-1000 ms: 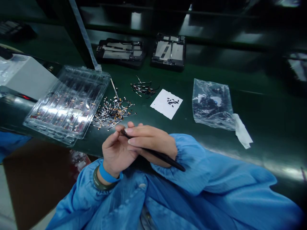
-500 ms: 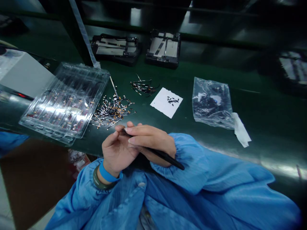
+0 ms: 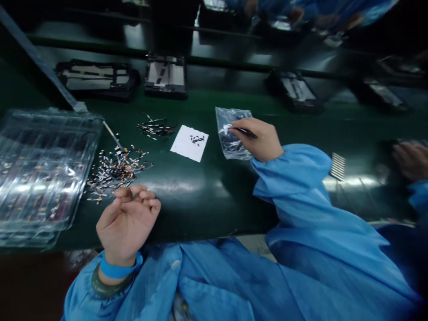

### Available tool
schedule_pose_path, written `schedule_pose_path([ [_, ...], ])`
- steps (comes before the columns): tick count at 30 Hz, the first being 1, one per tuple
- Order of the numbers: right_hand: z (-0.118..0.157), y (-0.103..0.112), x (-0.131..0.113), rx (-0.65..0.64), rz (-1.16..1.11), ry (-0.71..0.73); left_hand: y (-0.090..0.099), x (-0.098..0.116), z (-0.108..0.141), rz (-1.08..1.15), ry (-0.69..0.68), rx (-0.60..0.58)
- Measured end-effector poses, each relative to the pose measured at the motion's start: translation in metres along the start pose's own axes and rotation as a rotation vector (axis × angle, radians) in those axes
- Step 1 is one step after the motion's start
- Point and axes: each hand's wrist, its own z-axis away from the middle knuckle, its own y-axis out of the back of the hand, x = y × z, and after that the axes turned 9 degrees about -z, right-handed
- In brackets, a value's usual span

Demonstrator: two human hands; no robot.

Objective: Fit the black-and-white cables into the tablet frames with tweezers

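My right hand (image 3: 262,139) is closed round slim black tweezers (image 3: 246,132), held over a clear plastic bag (image 3: 230,145) of small dark pieces. Its fingers cover part of the bag, and the tool's tip is hard to see. Palm up, my left hand (image 3: 129,223) is near the table's front edge, just below a heap of small flex cables (image 3: 118,169). Its thumb and forefinger are pinched together while the other fingers curl loosely. Whatever may be in that pinch is too small to make out. Several small black pieces (image 3: 197,139) lie on a white paper square (image 3: 185,145) between both hands.
Stacked clear trays (image 3: 40,178) of parts stand at the left. Behind the heap is a smaller bunch of dark cables (image 3: 155,129). Black part-filled holders (image 3: 165,78) line the back. Another person's hand (image 3: 413,158) is at the far right, beyond a ridged strip (image 3: 337,166).
My hands have come apart. The right hand has carried the tweezers forward and right to the plastic bag, while the left has stayed low, palm up. The view has turned right.
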Motion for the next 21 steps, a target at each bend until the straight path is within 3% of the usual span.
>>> schedule_pose_path([
  [3, -0.009, 0.007, 0.022, -0.251, 0.124, -0.058, -0.004, -0.002, -0.001, -0.001, 0.022, 0.006],
  [5, -0.013, 0.009, 0.025, -0.281, 0.112, -0.092, -0.006, -0.002, -0.002, -0.036, 0.007, 0.024],
  [9, -0.013, 0.021, 0.019, -0.022, -0.064, -0.107, -0.007, 0.002, -0.003, -0.205, -0.047, 0.043],
  [12, -0.011, 0.028, 0.015, 0.148, -0.2, -0.127, -0.007, 0.013, -0.006, -0.617, -0.105, 0.052],
  [16, -0.004, 0.02, 0.01, 0.213, -0.479, -0.215, -0.011, 0.034, -0.022, -1.313, -0.237, 0.107],
  [21, 0.013, -0.009, -0.002, 0.245, -0.733, -0.341, -0.017, 0.054, -0.051, -1.471, -0.523, 0.184],
])
